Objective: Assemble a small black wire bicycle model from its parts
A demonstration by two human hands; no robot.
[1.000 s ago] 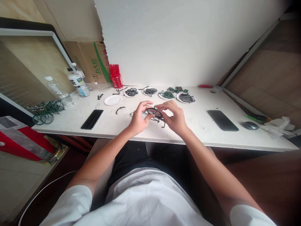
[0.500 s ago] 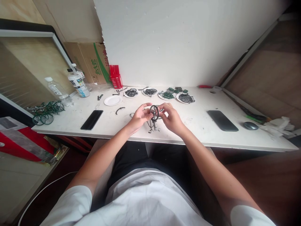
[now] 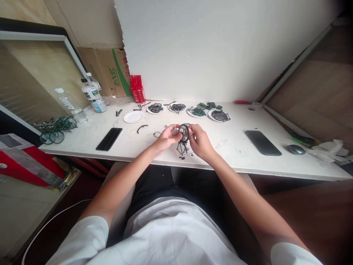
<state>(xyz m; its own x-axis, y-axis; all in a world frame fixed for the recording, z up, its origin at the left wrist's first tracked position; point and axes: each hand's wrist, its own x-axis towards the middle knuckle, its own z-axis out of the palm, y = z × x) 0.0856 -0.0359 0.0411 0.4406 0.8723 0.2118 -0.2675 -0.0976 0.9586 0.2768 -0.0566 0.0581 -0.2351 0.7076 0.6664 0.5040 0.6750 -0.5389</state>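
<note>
Between my hands, over the front of the white table, is a small dark model bicycle (image 3: 181, 148), its spoked wheel (image 3: 183, 133) uppermost and its frame hanging below. My left hand (image 3: 165, 140) is closed on the wheel side, thumb against the spokes. From the other side my right hand (image 3: 202, 142) pinches the model near the wheel's rim; its fingertips are partly hidden. Just behind my left hand lie a thin ring (image 3: 157, 134) and a curved black strip (image 3: 142, 128).
White plates of dark and green model parts, such as the plate of green parts (image 3: 197, 111), line the back. An unfilled plate (image 3: 134, 117) is left of them. Phones (image 3: 109, 139) lie on both sides. Finished green bicycles (image 3: 57, 129) and bottles (image 3: 93, 96) stand left; a mouse (image 3: 296, 149) is right.
The model bicycle has turned slightly between my hands, so its lower frame now shows at a different angle. My right fingers have drawn in closer to the wheel. The view has shifted slightly.
</note>
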